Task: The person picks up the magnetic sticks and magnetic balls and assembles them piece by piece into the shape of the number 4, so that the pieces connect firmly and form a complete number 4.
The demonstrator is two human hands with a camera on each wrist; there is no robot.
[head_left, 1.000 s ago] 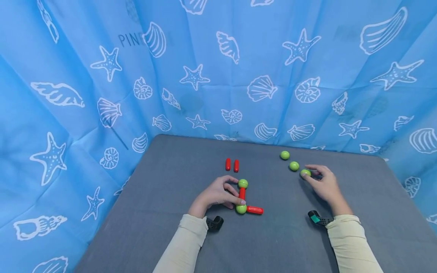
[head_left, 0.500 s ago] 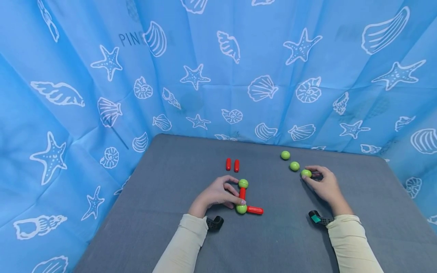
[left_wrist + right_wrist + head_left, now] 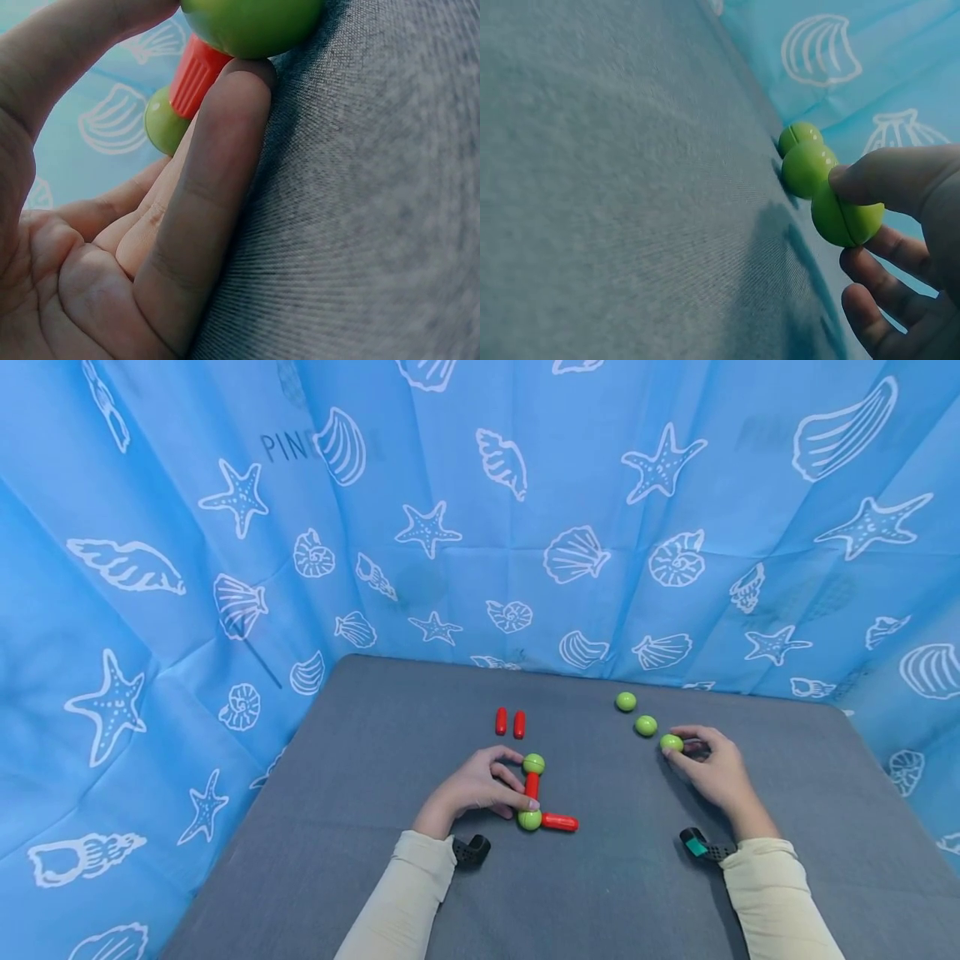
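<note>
In the head view my left hand point(image 3: 476, 785) holds a joined piece of red rods and green balls at the table's middle. One red rod point(image 3: 532, 785) links an upper green ball point(image 3: 534, 765) to a lower green ball point(image 3: 529, 821); a second red rod point(image 3: 560, 822) sticks out rightward from the lower ball. The thumb lies by the lower ball, the index fingertip by the upper. My right hand point(image 3: 717, 772) pinches a separate green ball point(image 3: 845, 219) between thumb and fingers, close to the tabletop. Whether that ball touches the table is unclear.
Two loose red rods point(image 3: 510, 724) lie side by side beyond the left hand. Two more green balls, a far one point(image 3: 626, 701) and a nearer one point(image 3: 646, 726), sit in a line with the pinched ball. A blue shell-print curtain point(image 3: 465, 577) borders the grey table point(image 3: 375, 718).
Almost nothing differs. The right forearm has shifted very slightly toward the person, its fingers still on the same ball; the left hand stays where it was.
</note>
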